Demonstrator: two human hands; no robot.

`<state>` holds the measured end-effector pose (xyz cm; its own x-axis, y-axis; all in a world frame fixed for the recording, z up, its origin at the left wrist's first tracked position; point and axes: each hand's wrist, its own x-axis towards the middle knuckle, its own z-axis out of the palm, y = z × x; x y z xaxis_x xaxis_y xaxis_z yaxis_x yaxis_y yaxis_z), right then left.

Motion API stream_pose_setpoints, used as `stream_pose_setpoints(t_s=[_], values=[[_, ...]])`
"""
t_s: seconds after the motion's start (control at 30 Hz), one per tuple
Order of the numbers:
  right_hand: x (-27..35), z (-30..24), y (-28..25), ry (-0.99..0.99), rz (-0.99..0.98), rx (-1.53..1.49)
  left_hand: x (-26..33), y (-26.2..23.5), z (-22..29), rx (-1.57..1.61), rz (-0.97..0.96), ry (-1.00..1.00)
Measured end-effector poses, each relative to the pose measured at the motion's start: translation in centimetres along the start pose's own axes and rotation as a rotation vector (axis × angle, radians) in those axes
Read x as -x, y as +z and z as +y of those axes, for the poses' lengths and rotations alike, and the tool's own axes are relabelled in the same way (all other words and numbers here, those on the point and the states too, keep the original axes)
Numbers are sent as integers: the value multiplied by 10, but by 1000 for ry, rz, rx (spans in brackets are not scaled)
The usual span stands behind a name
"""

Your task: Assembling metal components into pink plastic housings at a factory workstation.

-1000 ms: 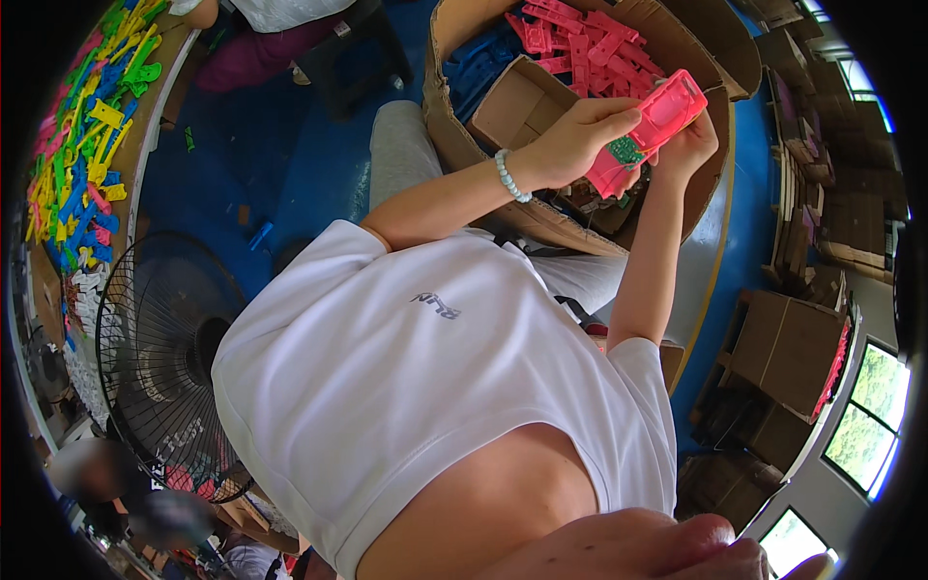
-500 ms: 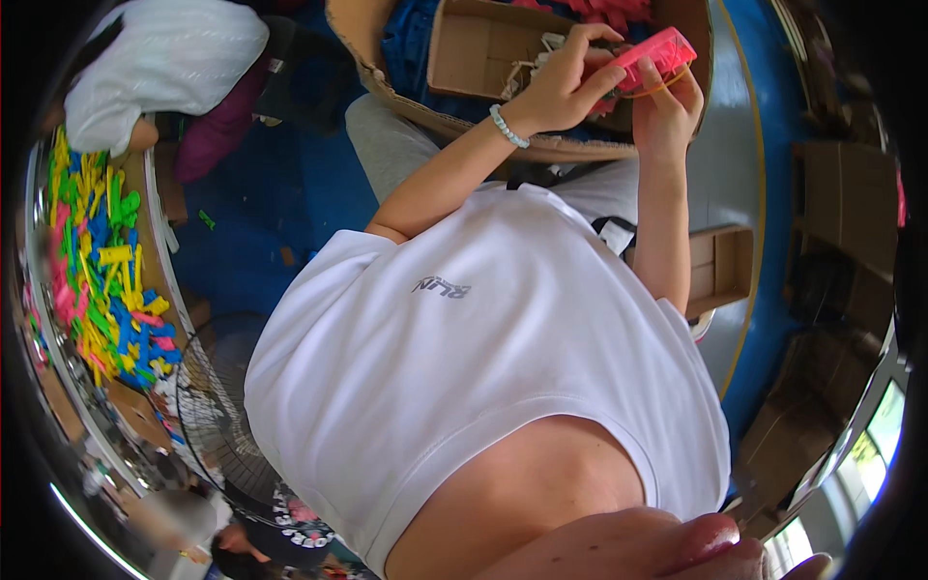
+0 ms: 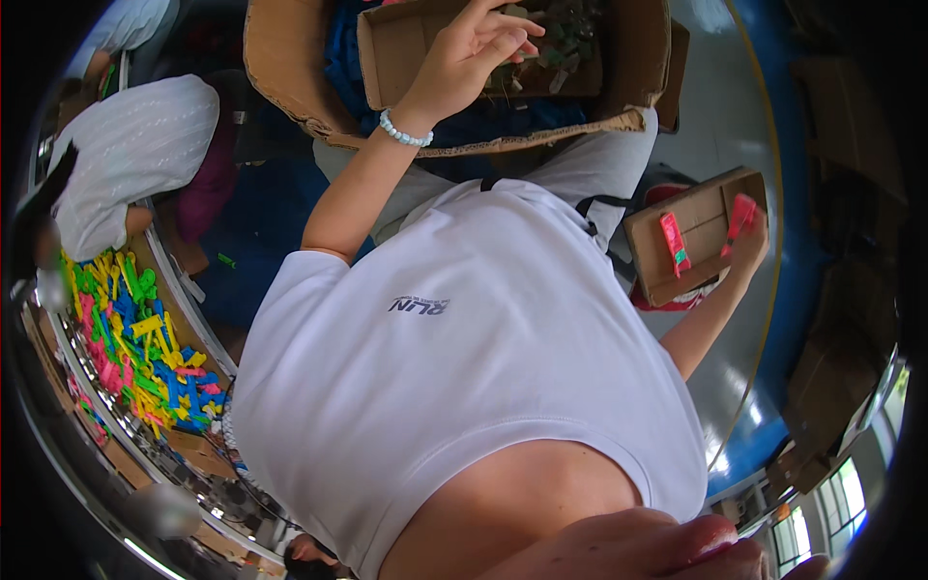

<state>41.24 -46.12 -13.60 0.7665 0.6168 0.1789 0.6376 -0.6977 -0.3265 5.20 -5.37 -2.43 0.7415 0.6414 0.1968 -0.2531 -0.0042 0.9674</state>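
Note:
My right hand [image 3: 753, 244] is closed on a pink plastic piece [image 3: 741, 215] at the right side of a shallow cardboard tray [image 3: 642, 244]. Inside that tray lies a second pink plastic piece [image 3: 672, 238], long and narrow, with a small green patch near its lower end. My left hand [image 3: 478, 46] has its fingers apart and hangs over a small carton [image 3: 382, 60], apparently with nothing in it. Small clear and pale parts [image 3: 568, 48] sit in the carton, beside those fingers. The small carton rests inside a large cardboard box [image 3: 290, 82] in front of my knees.
A co-worker in a white top [image 3: 145, 135] sits at the far left. Below them, a long bin holds a heap of yellow, green, blue and pink plastic pieces [image 3: 145, 333]. Brown cartons [image 3: 841, 358] are stacked along the right, beyond a yellow floor line [image 3: 773, 193].
My hands have parted. The right one has carried the pink piece down and right to the tray; the left has let go and moved left over the small carton. My view has shifted too.

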Motion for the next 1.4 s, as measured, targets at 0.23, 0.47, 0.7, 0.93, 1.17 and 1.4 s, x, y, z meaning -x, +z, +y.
stream_pose_setpoints(t_s=[0.23, 0.47, 0.7, 0.93, 1.17, 1.4], values=[[54, 91, 96, 129, -647, -21, -99, -78, -63, -675, -138, -152], [52, 79, 111, 156, -636, -62, -242, -84, -229, -1249, -171, 100], [6, 32, 51, 64, -393, 80, -313, -59, -272, -1662, -402, 81], [-121, -194, -34, -279, 219, -160, -285, -66, -137, -1069, -449, 145], [-223, -369, 53, -529, -540, -125, -196, -130, -34, 197, -130, 190], [-294, -340, 240, -294, -697, 343, -123, -118, 26, 1018, -24, 264]])
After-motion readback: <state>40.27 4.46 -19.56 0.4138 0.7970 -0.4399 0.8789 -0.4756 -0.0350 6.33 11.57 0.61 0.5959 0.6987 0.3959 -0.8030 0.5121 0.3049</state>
